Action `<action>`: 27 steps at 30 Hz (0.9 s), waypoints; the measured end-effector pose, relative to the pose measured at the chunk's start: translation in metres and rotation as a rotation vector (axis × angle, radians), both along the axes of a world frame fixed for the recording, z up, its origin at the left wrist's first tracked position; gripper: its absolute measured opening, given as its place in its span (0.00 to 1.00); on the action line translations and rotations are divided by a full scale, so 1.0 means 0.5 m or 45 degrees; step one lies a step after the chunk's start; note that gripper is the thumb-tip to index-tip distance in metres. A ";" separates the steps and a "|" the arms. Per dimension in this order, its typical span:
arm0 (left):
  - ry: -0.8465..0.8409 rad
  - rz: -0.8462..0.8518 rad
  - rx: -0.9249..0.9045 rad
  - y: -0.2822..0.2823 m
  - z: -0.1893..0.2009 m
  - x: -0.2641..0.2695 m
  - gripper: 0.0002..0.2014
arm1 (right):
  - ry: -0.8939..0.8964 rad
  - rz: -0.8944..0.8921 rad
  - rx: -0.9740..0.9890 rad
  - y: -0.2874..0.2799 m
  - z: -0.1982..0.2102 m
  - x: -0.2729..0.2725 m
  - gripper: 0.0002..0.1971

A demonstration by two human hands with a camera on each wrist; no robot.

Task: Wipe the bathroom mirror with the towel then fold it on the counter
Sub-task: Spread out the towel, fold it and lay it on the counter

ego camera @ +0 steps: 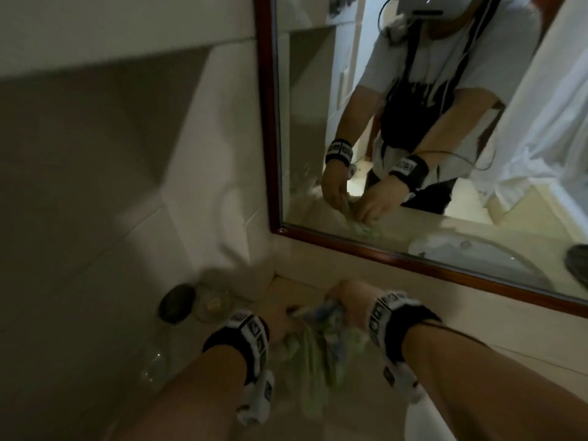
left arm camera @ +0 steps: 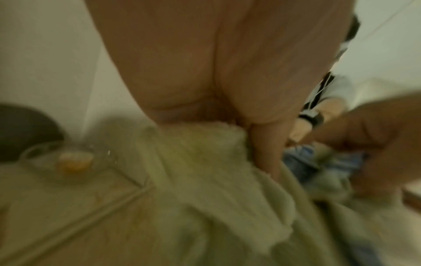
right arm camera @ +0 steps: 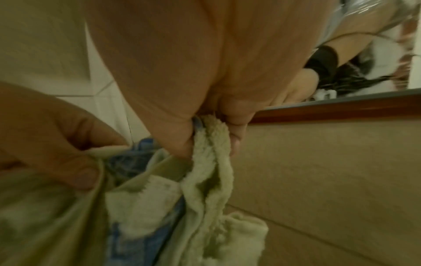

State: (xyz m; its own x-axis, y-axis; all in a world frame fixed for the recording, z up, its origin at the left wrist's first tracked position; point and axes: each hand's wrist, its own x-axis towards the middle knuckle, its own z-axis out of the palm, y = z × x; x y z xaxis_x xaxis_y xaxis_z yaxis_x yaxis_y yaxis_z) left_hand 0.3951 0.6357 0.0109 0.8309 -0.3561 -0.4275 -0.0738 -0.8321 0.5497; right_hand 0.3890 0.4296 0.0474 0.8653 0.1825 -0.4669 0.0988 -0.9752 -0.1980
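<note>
— Report, starting left of the mirror (ego camera: 413,122).

— Far to the left of it, in the corner where the counter (ego camera: 461,354) meets the tiled wall (ego camera: 197,160), lies a dark rounded object (ego camera: 176,303); what it is I cannot tell. Touching or just beside it stands a clear glass dish (ego camera: 212,303) with something yellow-orange inside.

— And the hands?

— Below the mirror's lower left corner, both are over the counter. The left hand (ego camera: 283,319) has its fingers (left arm camera: 266,144) curled around an upper edge of the towel (ego camera: 305,354), holding it firmly. The right hand (ego camera: 348,300), nearer the mirror's wooden frame (ego camera: 381,249), pinches a bunched fold of the same towel between thumb (right arm camera: 182,140) and fingers.

— Condition of the towel?

— Pale green terry with a blue patterned part, hanging in loose folds from the two hands, gathered between them. Whether its lower end rests on the counter I cannot tell. The picture is blurred.

— Right of that?

— The mirror reflects the person, both hands and a basin.
</note>
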 end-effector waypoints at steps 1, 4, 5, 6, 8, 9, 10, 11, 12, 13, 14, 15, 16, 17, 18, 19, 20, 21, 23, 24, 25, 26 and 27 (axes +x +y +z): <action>0.070 -0.043 0.014 0.001 0.013 -0.029 0.21 | -0.044 0.000 -0.029 -0.011 0.002 -0.038 0.20; 0.120 -0.087 -0.030 -0.004 0.052 -0.103 0.30 | -0.043 -0.092 -0.041 -0.040 0.032 -0.133 0.18; 0.101 -0.089 -0.060 -0.006 0.062 -0.119 0.28 | -0.041 -0.155 -0.051 -0.054 0.037 -0.157 0.18; 0.089 -0.119 -0.072 -0.010 0.074 -0.135 0.26 | -0.038 -0.241 -0.027 -0.064 0.051 -0.187 0.18; 0.091 -0.174 -0.035 -0.021 0.094 -0.163 0.19 | -0.108 -0.429 0.165 -0.093 0.073 -0.246 0.19; 0.088 -0.170 -0.012 -0.027 0.104 -0.176 0.15 | -0.168 -0.496 0.311 -0.103 0.090 -0.276 0.14; 0.073 -0.159 0.010 -0.033 0.116 -0.187 0.13 | -0.221 -0.556 0.447 -0.112 0.112 -0.298 0.11; 0.047 -0.144 0.026 -0.041 0.125 -0.199 0.12 | -0.255 -0.618 0.572 -0.126 0.127 -0.316 0.12; 0.009 -0.130 0.024 -0.049 0.138 -0.210 0.12 | -0.277 -0.699 0.677 -0.136 0.148 -0.337 0.15; -0.013 -0.110 -0.007 -0.057 0.148 -0.220 0.11 | -0.304 -0.794 0.776 -0.151 0.162 -0.354 0.19; -0.027 -0.094 -0.052 -0.066 0.161 -0.230 0.10 | -0.314 -0.860 0.875 -0.167 0.169 -0.367 0.23; -0.032 -0.084 -0.108 -0.075 0.174 -0.237 0.10 | -0.319 -0.902 0.980 -0.180 0.176 -0.377 0.24; -0.024 -0.077 -0.180 -0.086 0.190 -0.245 0.09 | -0.323 -0.956 1.088 -0.189 0.191 -0.390 0.21; -0.013 -0.067 -0.264 -0.100 0.208 -0.253 0.08 | -0.336 -1.010 1.180 -0.206 0.203 -0.405 0.18; -0.013 -0.061 -0.340 -0.111 0.226 -0.258 0.07 | -0.356 -1.043 1.261 -0.215 0.223 -0.425 0.16; -0.034 -0.064 -0.395 -0.119 0.243 -0.261 0.05 | -0.360 -1.090 1.341 -0.231 0.232 -0.436 0.19; -0.083 -0.089 -0.416 -0.132 0.262 -0.266 0.03 | -0.323 -1.096 1.385 -0.253 0.236 -0.448 0.22; -0.140 -0.127 -0.415 -0.147 0.282 -0.275 0.01 | -0.269 -1.068 1.318 -0.278 0.233 -0.462 0.22; -0.216 -0.215 -0.393 -0.185 0.321 -0.296 0.08 | -0.011 -0.889 0.670 -0.324 0.237 -0.496 0.15; -0.213 -0.256 -0.372 -0.204 0.340 -0.304 0.10 | 0.178 -0.733 0.295 -0.345 0.237 -0.512 0.17; -0.195 -0.304 -0.346 -0.224 0.363 -0.317 0.10 | 0.273 -0.632 0.037 -0.365 0.228 -0.522 0.25; -0.183 -0.360 -0.317 -0.246 0.387 -0.333 0.10 | 0.253 -0.574 -0.065 -0.379 0.221 -0.526 0.31; -0.179 -0.425 -0.269 -0.272 0.410 -0.353 0.10 | 0.107 -0.583 0.006 -0.387 0.225 -0.537 0.33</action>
State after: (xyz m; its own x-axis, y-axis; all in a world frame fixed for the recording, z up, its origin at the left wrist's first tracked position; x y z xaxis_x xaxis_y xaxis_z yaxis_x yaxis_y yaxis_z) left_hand 0.2184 0.4998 0.2160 0.7001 -0.6834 -0.2069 -0.4070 -0.6200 0.6708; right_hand 0.1208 0.2359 0.1601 0.8165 -0.2068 -0.5390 -0.3581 -0.9138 -0.1918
